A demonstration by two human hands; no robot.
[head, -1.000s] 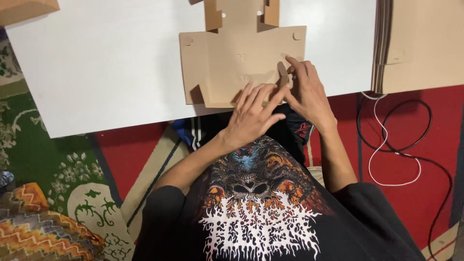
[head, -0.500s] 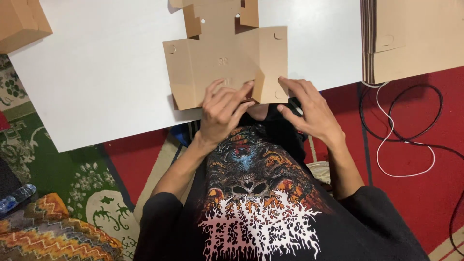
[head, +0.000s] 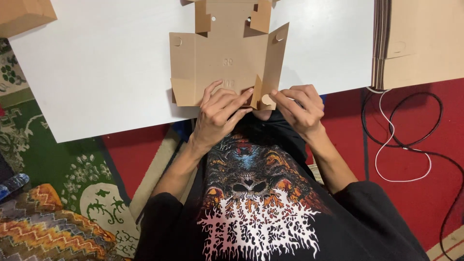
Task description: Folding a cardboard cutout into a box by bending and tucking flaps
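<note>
A flat die-cut brown cardboard box blank [head: 217,55] lies on the white table [head: 106,72], its near edge over the table's front edge. My left hand [head: 220,113] presses flat on the blank's near middle, fingers spread. My right hand [head: 299,106] pinches the near corner of the right side panel [head: 274,60], which stands folded up from the table. The blank's far flaps are also partly raised.
A stack of flat cardboard blanks [head: 420,43] sits at the table's right end. A folded brown box [head: 24,17] is at the far left corner. White and black cables [head: 411,140] loop on the red floor. Patterned rugs [head: 58,193] lie to the left.
The right side panel of the blank, flat a second ago, has been lifted upright by my right hand. My left hand has shifted left onto the middle panel.
</note>
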